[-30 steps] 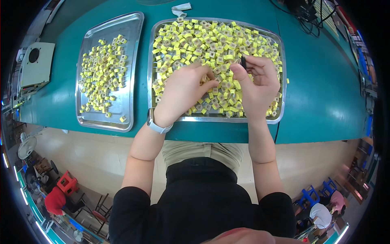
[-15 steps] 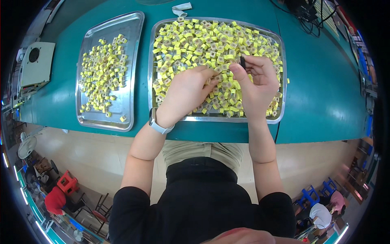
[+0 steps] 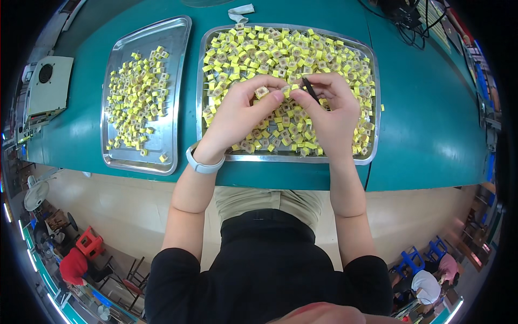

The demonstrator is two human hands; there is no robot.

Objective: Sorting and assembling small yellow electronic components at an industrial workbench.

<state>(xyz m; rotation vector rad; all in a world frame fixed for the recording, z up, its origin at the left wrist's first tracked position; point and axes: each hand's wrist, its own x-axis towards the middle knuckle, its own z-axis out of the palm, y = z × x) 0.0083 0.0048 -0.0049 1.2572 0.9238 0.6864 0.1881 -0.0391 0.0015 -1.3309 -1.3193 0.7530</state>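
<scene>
Components, small yellow blocks (image 3: pixel 294 129) with tan tops and thin wire legs, lay heaped in a wide steel tray (image 3: pixel 280 157) directly beneath my grip. Just above that heap my two hands had met, thumbs nearly tip to tip. My left hand (image 3: pixel 237 110) was closed in a pinch, thumb against fingers, at a single yellow component (image 3: pixel 288 90) that sat between both sets of fingertips. A second component (image 3: pixel 261 92) showed in the curl of the left fingers; whether it was held there or seen through the gap, I could not tell. My right hand (image 3: pixel 337 110) pinched a slim black tool (image 3: pixel 310 89), slanted between thumb and fingers, its tip close beside the component; whether they touched was hidden.

The step in hand looked to me like close two-handed work on that one piece. As I judged it, the next move called for a firm, still left pinch and a small, careful shift of the tool, sparing the wire legs.

To the left of my grip, well apart, stood a narrower steel tray (image 3: pixel 175 65) with a smaller heap (image 3: pixel 137 100) of like pieces. Green tabletop (image 3: pixel 426 119) stretched to my right.
</scene>
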